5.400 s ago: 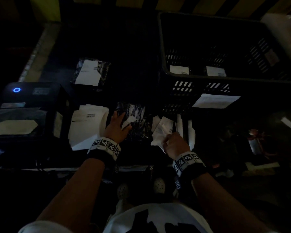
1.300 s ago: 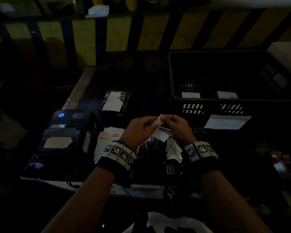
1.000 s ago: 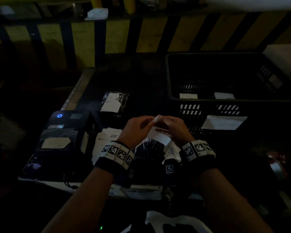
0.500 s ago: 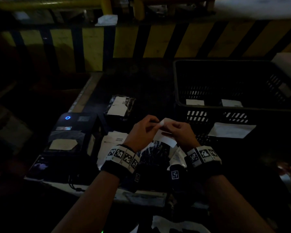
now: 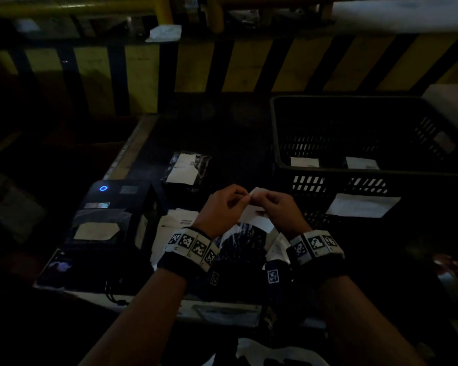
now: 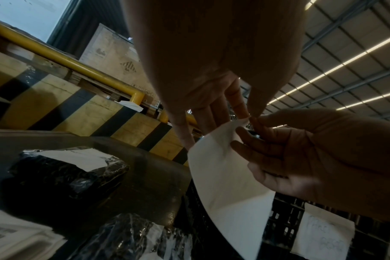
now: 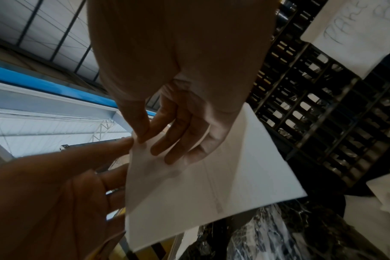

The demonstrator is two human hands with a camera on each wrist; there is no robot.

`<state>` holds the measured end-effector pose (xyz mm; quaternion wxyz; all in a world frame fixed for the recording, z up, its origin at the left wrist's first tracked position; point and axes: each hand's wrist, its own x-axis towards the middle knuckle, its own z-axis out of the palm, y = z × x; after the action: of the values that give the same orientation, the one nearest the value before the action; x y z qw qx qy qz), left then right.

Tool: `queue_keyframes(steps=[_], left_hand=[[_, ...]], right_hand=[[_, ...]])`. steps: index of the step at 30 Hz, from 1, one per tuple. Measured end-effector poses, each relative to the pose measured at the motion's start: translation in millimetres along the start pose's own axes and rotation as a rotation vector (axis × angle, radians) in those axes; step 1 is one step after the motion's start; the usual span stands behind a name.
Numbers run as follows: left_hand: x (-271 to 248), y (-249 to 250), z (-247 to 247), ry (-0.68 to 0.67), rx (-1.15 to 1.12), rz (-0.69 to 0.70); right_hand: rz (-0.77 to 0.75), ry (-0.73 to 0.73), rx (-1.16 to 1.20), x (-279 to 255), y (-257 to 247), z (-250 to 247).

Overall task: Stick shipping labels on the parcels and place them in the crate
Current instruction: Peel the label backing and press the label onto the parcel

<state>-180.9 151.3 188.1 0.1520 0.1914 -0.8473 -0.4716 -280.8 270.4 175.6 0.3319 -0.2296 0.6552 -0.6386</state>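
Head view: left hand (image 5: 222,207) and right hand (image 5: 280,210) both pinching top corner of shipping label (image 5: 257,192), held above black wrapped parcel (image 5: 245,240) on surface (image 5: 236,133). Second parcel (image 5: 187,167), already labelled, farther back. Black crate (image 5: 283,178) to the right, white labels visible inside. Label printer (image 5: 111,207) to the left, blue light on.

Left wrist view: thumb and fingertips (image 6: 242,110) nipping label corner (image 6: 243,121), rest of sheet (image 6: 229,184) hanging curved.

Right wrist view: fingertips (image 7: 142,137) on same corner, other fingers spread behind sheet (image 7: 211,184).

Likely peeling liner from label. Best split layers at corner with a nail, peel slowly and flat, avoid touching adhesive or creasing, then lay onto near parcel from one edge and smooth outward.
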Motion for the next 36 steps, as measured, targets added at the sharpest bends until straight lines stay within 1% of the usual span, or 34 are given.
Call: queue_keyframes(steps=[6,13,17,19,23,26,29,36], left_hand=[[-0.8,0.1,0.5,0.015,-0.007,-0.025],[-1.6,-2.5,-1.7,0.034,-0.003,-0.041],[-0.8,-2.5,-5.6,0.035,-0.003,-0.053],[-0.1,-3.6,-8.4,0.058,0.007,-0.059],[0.9,-6.3,-16.6,0.107,0.038,-0.083],[2.9,-9.3,-22.5,0.137,0.024,-0.134],[3.9,-13.9,-28.4,0.163,0.013,-0.175],[2.4,-15.8,-33.7,0.185,0.062,-0.172]], right_hand=[[-0.001,0.003,0.009,-0.9,1.9,4.2],[-0.072,-0.002,-0.143,-0.4,4.3,5.4],[-0.07,0.029,-0.178,-1.7,1.8,8.9],[-0.045,0.043,-0.165,-2.3,-0.1,12.1],[0.106,0.141,0.004,4.1,-0.2,11.1],[0.157,0.181,0.031,8.3,6.5,1.7],[0.183,0.218,-0.024,9.4,17.3,-8.5],[0.221,0.313,-0.29,2.6,38.1,-38.3]])
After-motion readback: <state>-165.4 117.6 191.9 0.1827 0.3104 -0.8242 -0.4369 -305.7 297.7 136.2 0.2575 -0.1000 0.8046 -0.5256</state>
